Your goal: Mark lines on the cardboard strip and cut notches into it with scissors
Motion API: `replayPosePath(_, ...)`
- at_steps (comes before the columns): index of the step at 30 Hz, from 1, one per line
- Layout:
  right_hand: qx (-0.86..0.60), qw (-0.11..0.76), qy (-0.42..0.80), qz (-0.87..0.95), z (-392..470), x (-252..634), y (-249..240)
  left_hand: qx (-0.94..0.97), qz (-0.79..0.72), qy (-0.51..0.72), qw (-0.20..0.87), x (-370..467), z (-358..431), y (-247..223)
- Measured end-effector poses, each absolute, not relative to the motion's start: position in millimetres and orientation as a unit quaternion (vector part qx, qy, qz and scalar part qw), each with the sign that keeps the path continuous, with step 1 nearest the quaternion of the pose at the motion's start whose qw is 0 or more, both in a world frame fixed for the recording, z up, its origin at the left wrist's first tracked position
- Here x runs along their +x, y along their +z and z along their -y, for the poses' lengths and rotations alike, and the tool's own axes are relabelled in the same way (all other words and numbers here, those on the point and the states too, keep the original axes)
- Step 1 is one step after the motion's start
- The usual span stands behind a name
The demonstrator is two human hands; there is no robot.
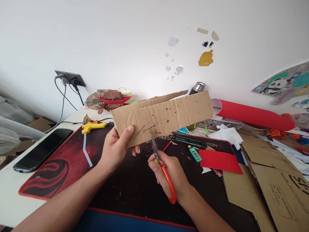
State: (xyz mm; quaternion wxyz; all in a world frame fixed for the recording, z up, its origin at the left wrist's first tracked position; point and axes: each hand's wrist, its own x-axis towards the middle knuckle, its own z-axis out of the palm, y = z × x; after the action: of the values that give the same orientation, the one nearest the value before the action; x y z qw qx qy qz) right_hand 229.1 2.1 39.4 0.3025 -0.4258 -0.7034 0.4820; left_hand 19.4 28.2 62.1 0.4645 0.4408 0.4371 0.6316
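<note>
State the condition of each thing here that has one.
Cardboard strip: held up in the left hand, creased, line-marked
Scissors: in the right hand, blades at the strip's lower edge; how far open, unclear
Phone: lying flat, upper face dark
Wall socket: plugs in it
Red roll: lying on its side
Yellow tool: lying on the mat
Red card: lying unfolded

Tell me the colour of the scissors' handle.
The handle is orange-red, seen in the head view.

Cardboard strip (188,111) tan, brown-flecked; scissors handle (170,182) orange.
</note>
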Motion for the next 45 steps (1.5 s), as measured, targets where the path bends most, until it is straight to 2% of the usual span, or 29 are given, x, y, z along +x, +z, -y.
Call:
replayPosePath(29, -0.46, 0.325, 0.381, 0.733, 3, 221, 36, 0.434, -0.415, 0.644, 0.474, 20, -26, 63)
replayPosePath(45, -0.432, 0.326, 0.411, 0.734, 0, 227, 32, 0.454, -0.429, 0.618, 0.477, 15, -23, 63)
